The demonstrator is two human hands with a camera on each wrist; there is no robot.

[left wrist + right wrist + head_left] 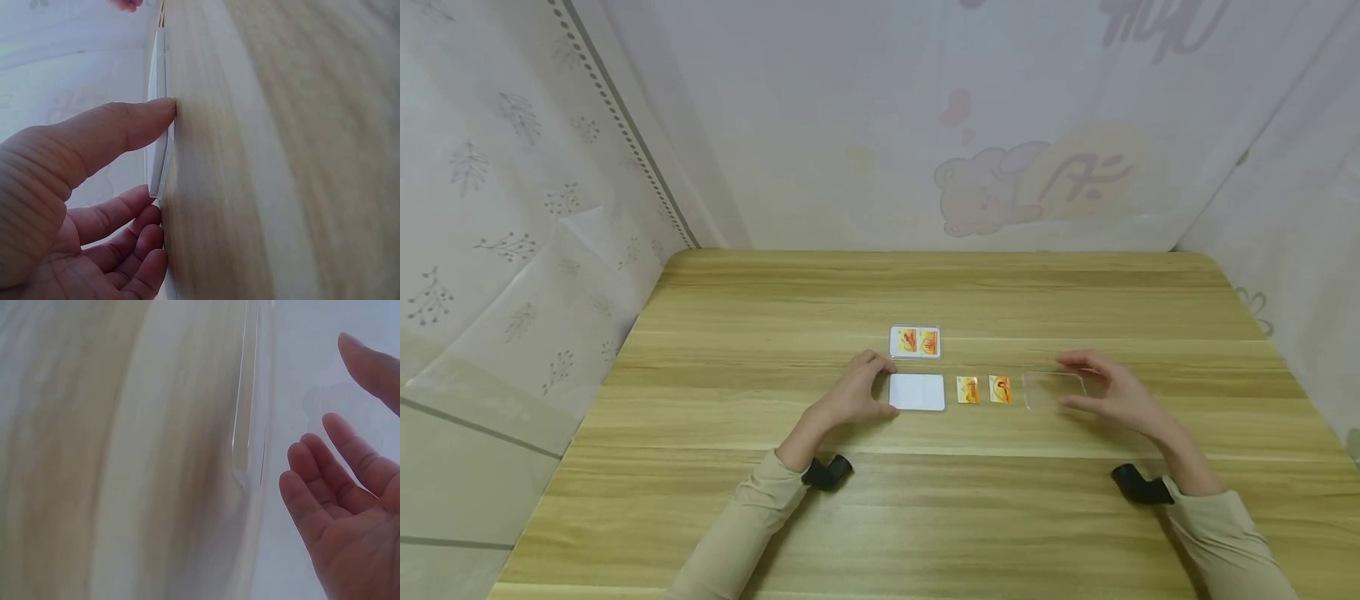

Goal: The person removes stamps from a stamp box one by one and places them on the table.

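Observation:
A flat white card in a clear case (917,392) lies on the table. My left hand (854,389) holds its left end, thumb on the near edge and fingertip at the far corner; the left wrist view shows the thumb (128,128) against the case's side. To the right lie two small orange-and-yellow stamp-like pictures, the left one (967,390) and the right one (1000,389). Beyond them is a clear plastic cover (1026,392). My right hand (1105,392) hovers at its right end with thumb and fingers spread apart, holding nothing.
Behind the white card lies a similar clear case (914,342) with two orange pictures on white inside. All rest on a wood-grain table (737,317). A patterned cloth (820,125) hangs along the back and sides. Black wrist mounts (829,473) sit at both cuffs.

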